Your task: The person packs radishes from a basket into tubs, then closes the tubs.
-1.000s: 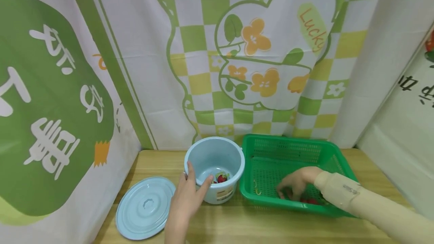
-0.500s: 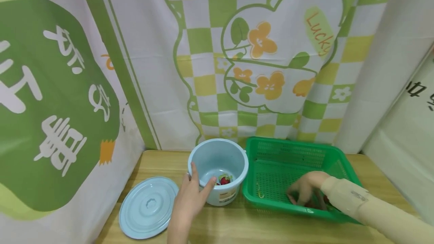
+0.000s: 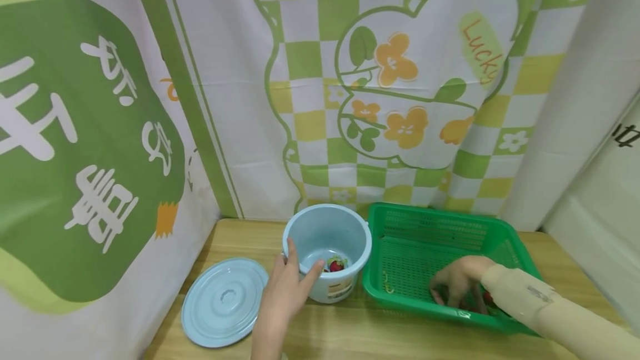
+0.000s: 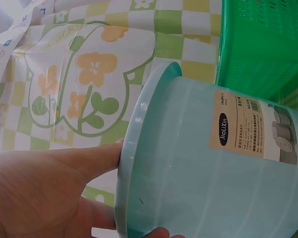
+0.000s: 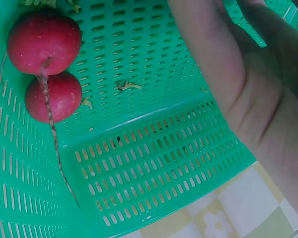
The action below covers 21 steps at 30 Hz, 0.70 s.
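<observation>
My left hand [image 3: 285,293] grips the near left rim of a light blue plastic bucket [image 3: 320,291], thumb and fingers on both sides of the edge. Inside the bucket lies a red radish [image 3: 336,265] with green leaf stubs. To the right, my right hand [image 3: 462,282] reaches down into a green perforated basket [image 3: 405,254], fingers bent toward its floor by the near wall; whether they hold anything is hidden. Beside that hand, the right wrist view shows two radishes, a larger radish [image 5: 44,42] with a long root and a smaller radish [image 5: 54,96].
The bucket's round blue lid [image 3: 225,301] lies flat on the wooden table [image 3: 350,338], left of the bucket. Leaf scraps [image 3: 387,282] lie on the basket floor. Patterned cloth [image 3: 310,121] hangs right behind the bucket and basket.
My right hand has moved rightward along the basket's near side, toward the radishes there. The left hand keeps its grip on the bucket. The whole head view has shifted slightly.
</observation>
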{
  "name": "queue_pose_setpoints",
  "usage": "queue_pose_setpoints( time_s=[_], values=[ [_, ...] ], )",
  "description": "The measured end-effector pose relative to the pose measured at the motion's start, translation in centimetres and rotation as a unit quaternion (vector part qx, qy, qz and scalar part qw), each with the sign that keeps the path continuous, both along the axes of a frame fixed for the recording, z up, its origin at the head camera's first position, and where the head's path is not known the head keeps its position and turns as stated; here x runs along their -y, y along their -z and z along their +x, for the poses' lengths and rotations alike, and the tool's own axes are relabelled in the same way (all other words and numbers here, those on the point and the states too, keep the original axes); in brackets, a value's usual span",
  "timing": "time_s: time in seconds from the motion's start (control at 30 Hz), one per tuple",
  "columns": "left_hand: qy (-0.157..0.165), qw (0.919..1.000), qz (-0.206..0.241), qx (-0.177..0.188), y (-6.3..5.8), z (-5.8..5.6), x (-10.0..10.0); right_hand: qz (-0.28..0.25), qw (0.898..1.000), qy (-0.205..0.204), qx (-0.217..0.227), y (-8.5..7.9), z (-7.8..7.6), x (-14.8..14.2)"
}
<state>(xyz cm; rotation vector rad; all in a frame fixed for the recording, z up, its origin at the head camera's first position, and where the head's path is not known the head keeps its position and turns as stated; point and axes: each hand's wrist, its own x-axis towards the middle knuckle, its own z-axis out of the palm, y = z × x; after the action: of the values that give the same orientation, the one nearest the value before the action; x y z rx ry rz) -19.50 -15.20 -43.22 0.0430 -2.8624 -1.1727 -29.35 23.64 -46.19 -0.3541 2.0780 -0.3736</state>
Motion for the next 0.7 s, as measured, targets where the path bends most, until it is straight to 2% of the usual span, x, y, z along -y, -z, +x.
queue_pose_setpoints(
  time_s=[0.17,0.37,0.7],
  values=[
    [0.000,1.0000,0.000,0.002,0.02,-0.10,-0.09,0.006,1.000,0.002,-0.017,0.01,0.32,0.03],
    [0.002,1.0000,0.000,0.000,0.02,-0.11,-0.15,0.007,0.999,-0.015,-0.042,0.09,0.47,-0.07],
    [0.000,1.0000,0.003,0.000,-0.02,0.00,-0.06,-0.034,0.997,-0.039,-0.049,-0.03,0.35,0.25]
  ],
)
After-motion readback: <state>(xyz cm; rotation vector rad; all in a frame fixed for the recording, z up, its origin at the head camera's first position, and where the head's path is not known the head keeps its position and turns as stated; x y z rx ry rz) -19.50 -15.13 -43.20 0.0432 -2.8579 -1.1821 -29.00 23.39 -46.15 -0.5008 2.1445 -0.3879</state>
